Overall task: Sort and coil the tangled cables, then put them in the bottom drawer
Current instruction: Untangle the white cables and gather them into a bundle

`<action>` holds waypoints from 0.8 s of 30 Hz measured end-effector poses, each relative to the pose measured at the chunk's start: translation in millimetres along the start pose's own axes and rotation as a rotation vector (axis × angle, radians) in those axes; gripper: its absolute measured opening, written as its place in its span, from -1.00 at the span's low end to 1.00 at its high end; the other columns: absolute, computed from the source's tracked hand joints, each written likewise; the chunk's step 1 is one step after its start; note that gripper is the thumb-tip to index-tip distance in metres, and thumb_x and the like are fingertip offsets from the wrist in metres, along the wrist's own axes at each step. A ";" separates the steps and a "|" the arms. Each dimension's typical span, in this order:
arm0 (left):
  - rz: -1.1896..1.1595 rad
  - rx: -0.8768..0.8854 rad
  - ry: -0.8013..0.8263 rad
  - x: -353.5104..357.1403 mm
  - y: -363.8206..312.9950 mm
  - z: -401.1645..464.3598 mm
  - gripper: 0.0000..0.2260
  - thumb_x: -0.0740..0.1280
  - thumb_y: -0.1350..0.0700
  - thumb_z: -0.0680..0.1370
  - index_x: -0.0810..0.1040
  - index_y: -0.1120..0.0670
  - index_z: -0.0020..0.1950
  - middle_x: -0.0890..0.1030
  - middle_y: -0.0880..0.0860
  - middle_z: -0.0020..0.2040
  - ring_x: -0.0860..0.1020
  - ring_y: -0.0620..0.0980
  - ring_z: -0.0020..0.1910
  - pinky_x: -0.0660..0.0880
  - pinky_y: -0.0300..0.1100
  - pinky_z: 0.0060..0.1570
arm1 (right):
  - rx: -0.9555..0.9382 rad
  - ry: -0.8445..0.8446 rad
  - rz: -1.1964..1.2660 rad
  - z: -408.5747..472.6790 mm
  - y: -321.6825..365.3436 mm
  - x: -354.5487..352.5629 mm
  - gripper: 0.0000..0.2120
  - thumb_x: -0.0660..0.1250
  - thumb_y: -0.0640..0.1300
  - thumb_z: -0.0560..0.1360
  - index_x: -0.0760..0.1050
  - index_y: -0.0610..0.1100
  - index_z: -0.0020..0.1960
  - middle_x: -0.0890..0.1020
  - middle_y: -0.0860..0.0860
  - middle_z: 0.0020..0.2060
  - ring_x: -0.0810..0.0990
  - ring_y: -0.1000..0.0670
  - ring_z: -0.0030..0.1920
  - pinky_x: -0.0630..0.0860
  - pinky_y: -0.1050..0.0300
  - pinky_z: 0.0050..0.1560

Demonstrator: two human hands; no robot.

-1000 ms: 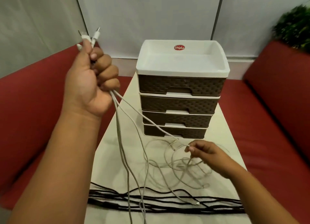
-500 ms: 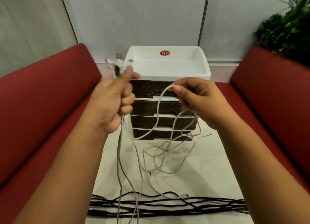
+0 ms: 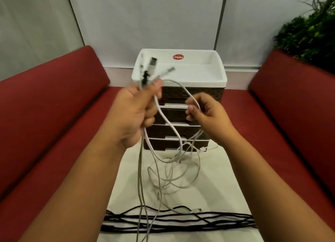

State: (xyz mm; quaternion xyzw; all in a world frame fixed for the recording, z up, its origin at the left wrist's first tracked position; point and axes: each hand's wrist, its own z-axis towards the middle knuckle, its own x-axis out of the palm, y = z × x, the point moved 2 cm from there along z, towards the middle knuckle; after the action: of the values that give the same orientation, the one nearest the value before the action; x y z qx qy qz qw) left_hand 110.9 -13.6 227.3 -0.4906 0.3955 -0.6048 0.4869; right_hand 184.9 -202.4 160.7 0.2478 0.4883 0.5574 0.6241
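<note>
My left hand (image 3: pixel 134 113) grips a bundle of white cables (image 3: pixel 174 171) near their plug ends, which stick up above my fist. From there the cables hang down in tangled loops over the white table (image 3: pixel 217 183). My right hand (image 3: pixel 204 113) pinches one white cable that arcs across from the left hand. Several black cables (image 3: pixel 181 221) lie stretched side by side across the table's near edge. Behind my hands stands a brown drawer unit (image 3: pixel 181 115) with a white top tray; its bottom drawer (image 3: pixel 174 144) is shut.
Red sofa cushions (image 3: pixel 54 118) flank the narrow table on both sides. A green plant (image 3: pixel 311 29) stands at the upper right. Pale wall panels rise behind the drawer unit.
My right hand rose from the table with a white cable and now holds it close to my left hand. The left hand came toward the middle.
</note>
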 end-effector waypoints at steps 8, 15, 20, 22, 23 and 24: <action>-0.109 0.142 -0.143 -28.3 -28.8 3.4 -0.74 0.23 0.09 0.62 0.41 0.02 -0.29 0.24 -0.08 -0.48 0.16 -0.18 -0.55 0.13 -0.35 -0.64 | 0.295 0.194 -0.493 -42.3 -106.9 5.4 -0.89 0.36 -0.06 0.54 0.65 -0.02 -0.10 0.59 0.02 -0.16 0.55 0.05 -0.15 0.42 0.17 -0.08; -0.118 0.129 -0.164 -29.9 -22.0 5.1 -0.71 0.23 0.05 0.62 0.42 0.01 -0.31 0.26 -0.09 -0.50 0.17 -0.19 -0.57 0.11 -0.34 -0.63 | 0.187 -0.050 -0.105 -12.6 -31.1 -21.9 -0.85 0.28 -0.15 0.59 0.63 -0.09 -0.05 0.60 -0.14 -0.27 0.58 -0.02 -0.30 0.56 0.06 -0.19; -0.146 0.115 -0.150 -29.9 -17.8 3.5 -0.71 0.23 0.05 0.62 0.40 0.03 -0.31 0.26 -0.10 -0.52 0.17 -0.20 -0.59 0.11 -0.34 -0.64 | -0.036 -0.271 -0.332 4.9 17.0 -48.1 -0.86 0.29 -0.07 0.59 0.62 0.01 -0.06 0.64 0.04 -0.24 0.60 0.08 -0.21 0.56 0.13 -0.13; -0.144 0.115 -0.151 -32.3 -18.1 3.6 -0.70 0.22 0.04 0.62 0.40 0.02 -0.31 0.26 -0.11 -0.52 0.18 -0.21 -0.60 0.13 -0.35 -0.65 | -0.068 -0.256 -0.076 5.5 30.6 -49.4 -0.84 0.26 -0.14 0.61 0.60 -0.01 -0.07 0.60 0.04 -0.32 0.57 0.04 -0.25 0.55 0.09 -0.11; -0.142 0.115 -0.152 -33.6 -18.5 3.5 -0.70 0.22 0.04 0.62 0.39 0.02 -0.31 0.26 -0.11 -0.53 0.18 -0.21 -0.60 0.14 -0.36 -0.65 | -0.100 -0.284 0.028 4.1 38.0 -49.8 -0.83 0.24 -0.17 0.61 0.60 -0.06 -0.05 0.58 0.04 -0.34 0.56 0.02 -0.26 0.54 0.10 -0.11; -0.139 0.114 -0.154 -34.8 -18.6 3.7 -0.70 0.22 0.04 0.63 0.39 0.02 -0.32 0.25 -0.11 -0.53 0.18 -0.21 -0.60 0.14 -0.36 -0.65 | -0.145 -0.351 0.063 2.6 44.3 -50.2 -0.84 0.24 -0.18 0.62 0.59 -0.11 -0.03 0.58 0.03 -0.33 0.57 0.02 -0.25 0.54 0.11 -0.10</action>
State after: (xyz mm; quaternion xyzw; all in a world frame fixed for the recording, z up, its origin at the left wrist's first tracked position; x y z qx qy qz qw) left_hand 112.3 24.3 238.6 -0.5333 0.2868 -0.6193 0.4998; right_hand 172.0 -237.5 216.3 0.3109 0.3227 0.5586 0.6979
